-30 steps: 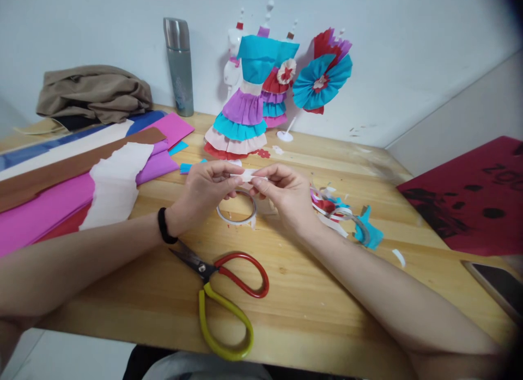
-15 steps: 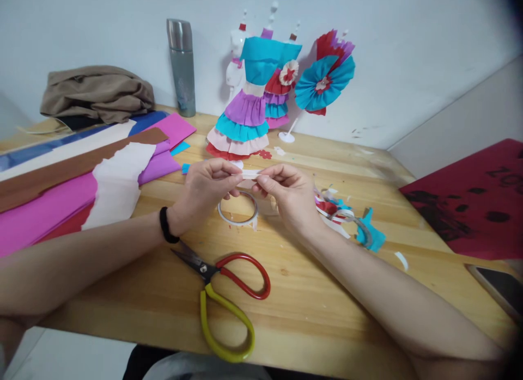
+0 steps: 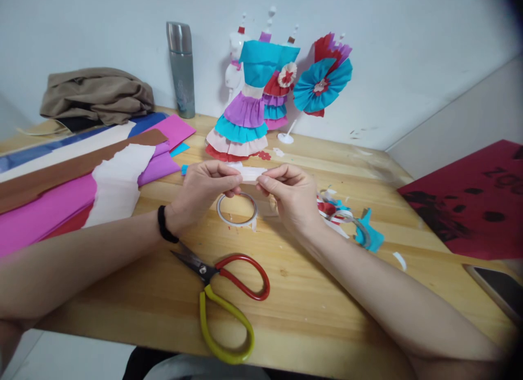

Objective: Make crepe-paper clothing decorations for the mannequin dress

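Observation:
A short pale strip [image 3: 252, 175] stretches between my two hands above the table. My left hand [image 3: 210, 188] pinches its left end, with a black band round the wrist. Its right end is pinched by my right hand [image 3: 288, 192]. Just below the hands a thin roll of tape [image 3: 237, 223] lies flat on the wood. Scissors [image 3: 204, 269] with one red and one yellow handle lie nearer the front edge, blades pointing left. Behind the hands stands a small dress form in a layered paper dress [image 3: 245, 112] of blue, purple, pink and red.
Folded coloured paper [image 3: 61, 197] covers the left side, with a brown cloth [image 3: 98, 94] and a flask [image 3: 182, 75] behind. A blue paper fan flower [image 3: 333, 91] stands at the back. Scraps [image 3: 370, 232], a phone [image 3: 496, 287] and a red sheet [image 3: 469, 206] lie right.
The pale strip between my fingers has tilted and shows a broader face than before. Both hands remain in nearly the same place; the view has shifted slightly.

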Demonstrator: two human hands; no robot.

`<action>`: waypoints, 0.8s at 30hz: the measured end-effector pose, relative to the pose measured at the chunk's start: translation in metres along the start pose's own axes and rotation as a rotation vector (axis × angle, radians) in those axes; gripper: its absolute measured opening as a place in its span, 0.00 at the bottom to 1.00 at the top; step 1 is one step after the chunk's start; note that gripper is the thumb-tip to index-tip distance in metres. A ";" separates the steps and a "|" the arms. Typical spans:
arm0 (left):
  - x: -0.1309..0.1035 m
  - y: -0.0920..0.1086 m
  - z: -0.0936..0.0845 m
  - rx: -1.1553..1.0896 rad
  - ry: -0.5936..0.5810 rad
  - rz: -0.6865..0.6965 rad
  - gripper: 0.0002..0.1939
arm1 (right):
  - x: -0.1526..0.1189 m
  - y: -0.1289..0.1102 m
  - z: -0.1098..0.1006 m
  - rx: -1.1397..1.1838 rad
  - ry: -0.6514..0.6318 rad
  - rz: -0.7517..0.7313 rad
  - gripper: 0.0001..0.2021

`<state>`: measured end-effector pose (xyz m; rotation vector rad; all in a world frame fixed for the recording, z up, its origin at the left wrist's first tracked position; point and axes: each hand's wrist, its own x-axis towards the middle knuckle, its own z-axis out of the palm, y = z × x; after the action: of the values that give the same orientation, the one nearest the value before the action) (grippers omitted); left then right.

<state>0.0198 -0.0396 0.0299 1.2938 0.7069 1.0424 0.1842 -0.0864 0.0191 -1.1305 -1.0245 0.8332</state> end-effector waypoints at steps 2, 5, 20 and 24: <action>0.000 0.000 0.000 -0.019 -0.004 -0.007 0.07 | 0.000 0.000 0.000 0.010 -0.002 0.020 0.08; -0.001 0.000 0.001 -0.042 0.000 -0.018 0.06 | -0.001 -0.001 0.000 0.029 -0.007 0.034 0.08; -0.001 -0.004 0.002 0.049 0.064 0.030 0.10 | -0.001 0.004 0.001 -0.019 0.007 -0.076 0.08; 0.002 -0.006 0.002 0.103 0.078 0.064 0.09 | -0.002 0.006 0.000 -0.021 0.001 -0.077 0.08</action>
<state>0.0232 -0.0385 0.0246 1.3780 0.7913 1.1253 0.1833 -0.0868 0.0129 -1.1022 -1.0718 0.7616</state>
